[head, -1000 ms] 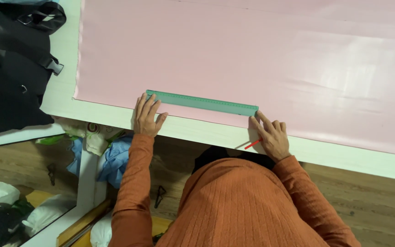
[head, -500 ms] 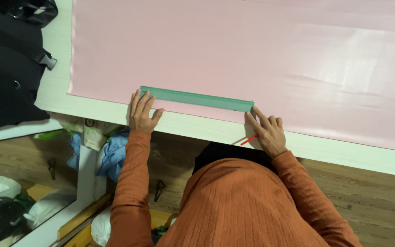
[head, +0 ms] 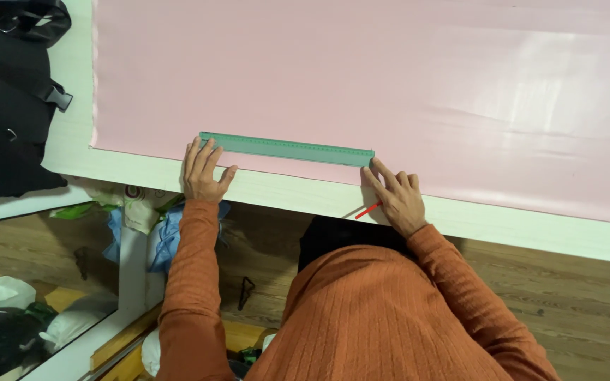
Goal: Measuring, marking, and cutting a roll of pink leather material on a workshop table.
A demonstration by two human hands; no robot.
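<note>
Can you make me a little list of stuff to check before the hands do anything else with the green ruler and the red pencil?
1. Ruler lies flat on the pink sheet, near its lower edge: ok.
2. Left hand presses the ruler's left end: ok.
3. Right hand touches the ruler's right end: ok.
4. Red pencil is in the right hand: ok, but its tip is off the sheet.
5. Sheet is smooth by the ruler: ok.
6. Ruler runs exactly along the sheet's edge: cannot tell.

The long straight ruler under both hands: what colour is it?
Green ruler, lying along the pink sheet; head view.
</note>
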